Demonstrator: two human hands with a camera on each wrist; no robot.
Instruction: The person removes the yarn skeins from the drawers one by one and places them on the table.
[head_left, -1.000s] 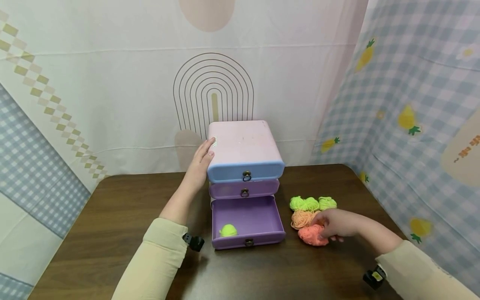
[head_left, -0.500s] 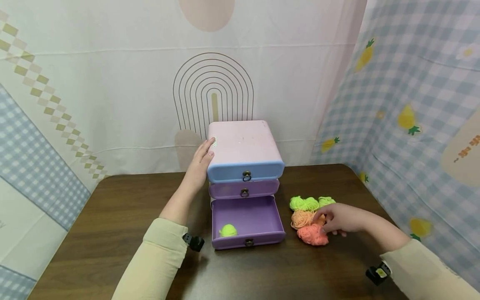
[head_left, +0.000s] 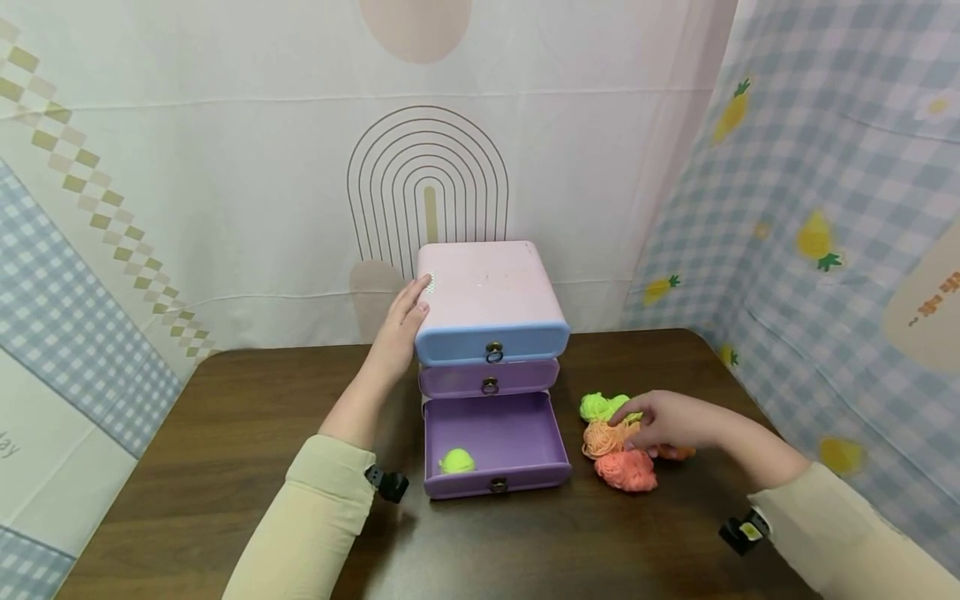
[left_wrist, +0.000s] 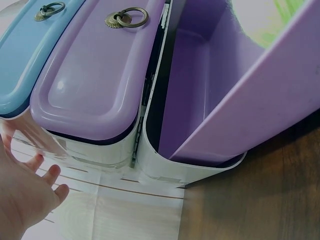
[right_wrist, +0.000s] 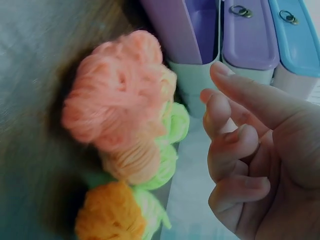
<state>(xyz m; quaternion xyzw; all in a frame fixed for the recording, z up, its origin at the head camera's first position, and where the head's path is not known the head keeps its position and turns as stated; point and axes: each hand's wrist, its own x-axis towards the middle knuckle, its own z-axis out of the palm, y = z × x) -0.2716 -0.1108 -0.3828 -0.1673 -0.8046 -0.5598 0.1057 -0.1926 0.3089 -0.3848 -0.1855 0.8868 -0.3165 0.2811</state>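
My left hand [head_left: 396,333] rests against the left side of a small drawer cabinet [head_left: 487,283] with a pink top, its fingers reaching the top's edge. The bottom purple drawer [head_left: 517,429] is pulled out, and a bright green yarn ball [head_left: 456,461] sits in its front left corner. My right hand [head_left: 678,421] hovers over a cluster of yarn balls, fingers loosely bent and holding nothing in the right wrist view. In the cluster are a coral yarn ball [head_left: 626,472] in front, peach yarn [head_left: 602,439], green yarn [head_left: 600,407] behind, and an orange yarn ball [right_wrist: 110,212], partly hidden by the hand in the head view.
Above the open drawer are a purple drawer [head_left: 457,380] and a blue drawer [head_left: 450,346], each with a ring pull. All stand on a dark wooden table [head_left: 262,467]. Printed cloth [head_left: 262,208] hangs behind and along the sides.
My right hand has lifted off the coral yarn ball and shifted back over the peach and green yarn. The orange ball now shows beneath it. My left hand stays in place.
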